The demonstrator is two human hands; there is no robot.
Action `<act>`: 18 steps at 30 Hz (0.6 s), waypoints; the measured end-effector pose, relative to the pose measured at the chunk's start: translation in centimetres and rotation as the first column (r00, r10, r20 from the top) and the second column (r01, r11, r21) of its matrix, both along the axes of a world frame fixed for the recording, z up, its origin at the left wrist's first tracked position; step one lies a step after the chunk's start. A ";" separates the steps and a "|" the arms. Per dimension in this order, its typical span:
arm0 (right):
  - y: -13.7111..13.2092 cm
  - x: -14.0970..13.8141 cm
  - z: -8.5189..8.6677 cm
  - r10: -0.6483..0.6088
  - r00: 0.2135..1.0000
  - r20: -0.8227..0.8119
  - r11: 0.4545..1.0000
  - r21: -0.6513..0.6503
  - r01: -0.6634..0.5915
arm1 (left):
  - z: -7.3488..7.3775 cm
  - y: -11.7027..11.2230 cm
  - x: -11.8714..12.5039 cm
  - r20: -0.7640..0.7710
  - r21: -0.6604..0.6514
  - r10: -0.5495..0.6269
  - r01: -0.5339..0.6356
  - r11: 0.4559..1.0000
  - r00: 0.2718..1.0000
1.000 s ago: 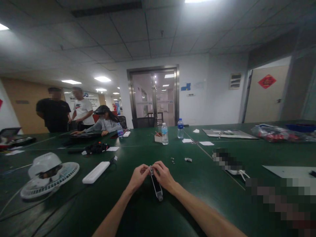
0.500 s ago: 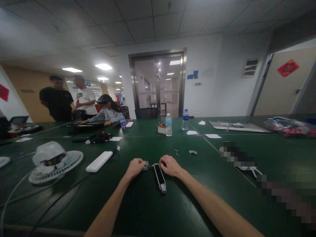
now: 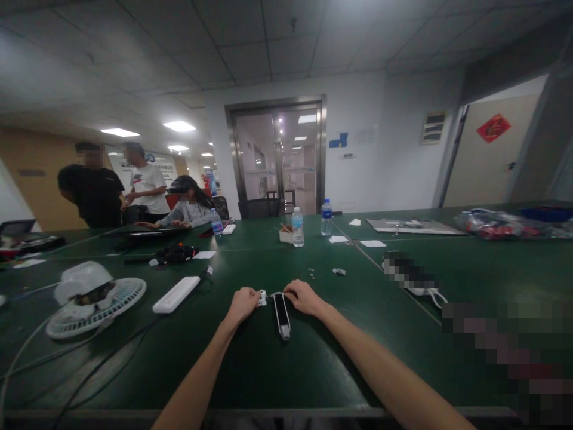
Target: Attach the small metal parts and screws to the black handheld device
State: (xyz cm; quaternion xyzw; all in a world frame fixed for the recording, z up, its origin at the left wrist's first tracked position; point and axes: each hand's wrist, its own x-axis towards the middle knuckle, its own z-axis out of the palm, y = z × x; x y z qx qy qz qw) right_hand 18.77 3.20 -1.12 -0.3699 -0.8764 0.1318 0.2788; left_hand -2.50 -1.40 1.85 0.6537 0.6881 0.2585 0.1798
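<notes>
A long narrow black and silver device (image 3: 282,315) lies on the green table (image 3: 268,370) between my hands. My right hand (image 3: 303,297) rests at its far end, fingers curled on that end. My left hand (image 3: 243,303) is closed just to the left, pinching a small white and grey part (image 3: 262,297) beside the device's far end. A few small metal pieces (image 3: 312,274) and another small piece (image 3: 339,272) lie farther out on the table.
A white fan (image 3: 92,297) and a white power strip (image 3: 175,294) with cables lie to the left. Two water bottles (image 3: 298,227) and a small box stand mid-table. Three people are at the far left. Trays and bagged items lie at the right.
One second ago both hands held the device's far end together, lifted slightly. Now the device lies flat and my left hand has drawn a small part away to the left.
</notes>
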 end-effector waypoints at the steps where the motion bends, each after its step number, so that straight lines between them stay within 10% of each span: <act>1: 0.0 0.0 0.0 0.000 1.000 -0.002 1.000 -0.009 0.000 | 0.0 -0.1 0.1 -0.005 -0.002 0.004 -0.004 1.000 1.000; 18: 0.5 -0.1 0.1 0.092 0.996 -0.005 0.996 -0.002 -0.092 | -0.3 0.6 0.1 -0.223 -0.053 -0.026 0.014 0.998 0.975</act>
